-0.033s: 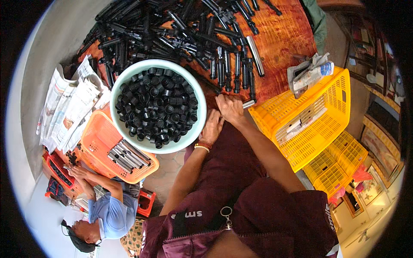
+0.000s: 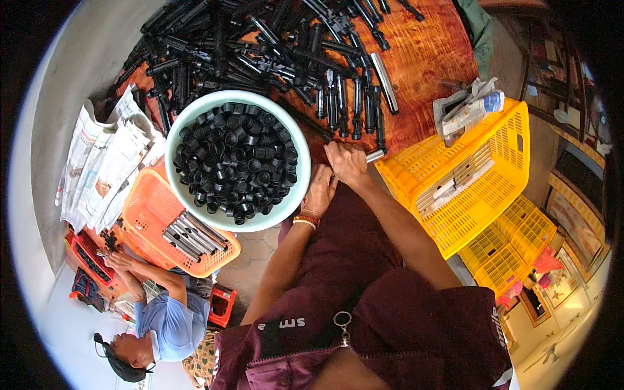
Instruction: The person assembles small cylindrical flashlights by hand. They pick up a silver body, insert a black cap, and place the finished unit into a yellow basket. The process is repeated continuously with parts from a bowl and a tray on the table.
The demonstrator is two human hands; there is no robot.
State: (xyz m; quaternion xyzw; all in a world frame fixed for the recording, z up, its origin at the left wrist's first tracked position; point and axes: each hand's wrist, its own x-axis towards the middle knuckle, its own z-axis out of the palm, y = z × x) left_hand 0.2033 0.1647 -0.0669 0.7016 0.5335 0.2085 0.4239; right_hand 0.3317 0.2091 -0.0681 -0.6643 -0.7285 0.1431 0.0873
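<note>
Both hands meet at the table's near edge, just right of the pale green bowl full of short black plastic caps. My right hand is closed around a silver metal tube, whose end sticks out to the right. My left hand is below and left of it, fingers curled in against the right hand; what they grip is hidden. Just beyond the hands lie several black tubular parts side by side. A longer silver tube rests to the right of them.
A heap of black tubes covers the far side of the reddish wooden table. Yellow crates stand at right. An orange basket of silver tubes and folded newspapers are at left. A co-worker sits lower left.
</note>
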